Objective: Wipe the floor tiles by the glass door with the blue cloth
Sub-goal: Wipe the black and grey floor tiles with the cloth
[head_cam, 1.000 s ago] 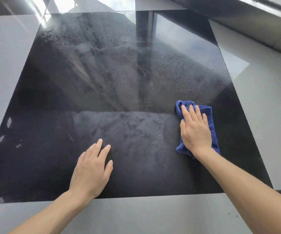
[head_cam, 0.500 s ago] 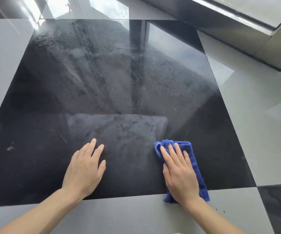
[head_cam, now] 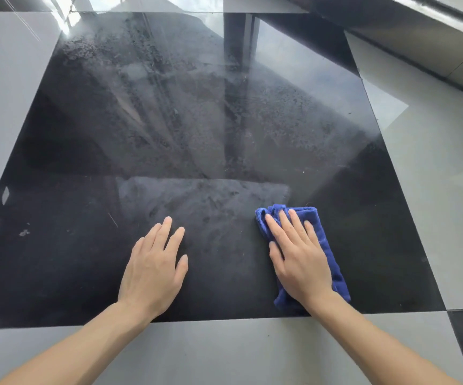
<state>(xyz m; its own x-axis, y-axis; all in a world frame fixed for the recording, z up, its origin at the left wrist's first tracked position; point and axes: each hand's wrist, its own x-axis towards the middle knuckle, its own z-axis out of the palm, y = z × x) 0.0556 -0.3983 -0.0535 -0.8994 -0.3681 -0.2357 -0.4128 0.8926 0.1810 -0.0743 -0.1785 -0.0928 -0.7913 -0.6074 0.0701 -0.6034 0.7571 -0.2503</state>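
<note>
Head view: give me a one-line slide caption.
Right hand presses the blue cloth flat on the black floor tile; left hand braces beside it.

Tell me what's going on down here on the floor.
A person is wiping a large glossy black floor tile. The right hand presses flat on a folded blue cloth near the tile's near right part, fingers straight. The left hand rests flat and bare on the same tile, holding nothing. Much of the tile's far part looks hazy and speckled. Grey tiles surround it.
</note>
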